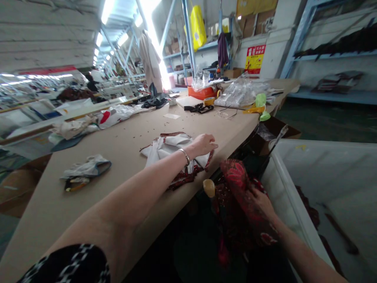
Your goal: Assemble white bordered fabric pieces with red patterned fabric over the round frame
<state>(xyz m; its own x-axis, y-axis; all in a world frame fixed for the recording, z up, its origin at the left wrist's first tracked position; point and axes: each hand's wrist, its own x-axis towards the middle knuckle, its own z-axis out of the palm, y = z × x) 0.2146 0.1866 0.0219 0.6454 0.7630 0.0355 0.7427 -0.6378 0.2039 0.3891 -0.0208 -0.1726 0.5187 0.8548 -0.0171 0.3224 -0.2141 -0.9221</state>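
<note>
My left hand (203,144), a metal bangle (185,156) on its wrist, lies flat on a white cloth with dark red patterned edging (172,151), which is crumpled on a long tan table (88,188). Its fingers do not visibly grip the cloth. Past the table's edge, my right hand (262,202) closes on a bunched red and black patterned fabric (235,196), which hangs down beside a white plastic bin (294,165). A round tan object (209,188) sits at the fabric's upper edge.
A crumpled plastic bag with a dark piece (85,171) lies on the table to the left. Farther along are an orange tray (202,92), clear plastic bags (241,92), and scattered scraps. A cardboard box (277,131) stands behind the bin. A person (92,83) is at the far left.
</note>
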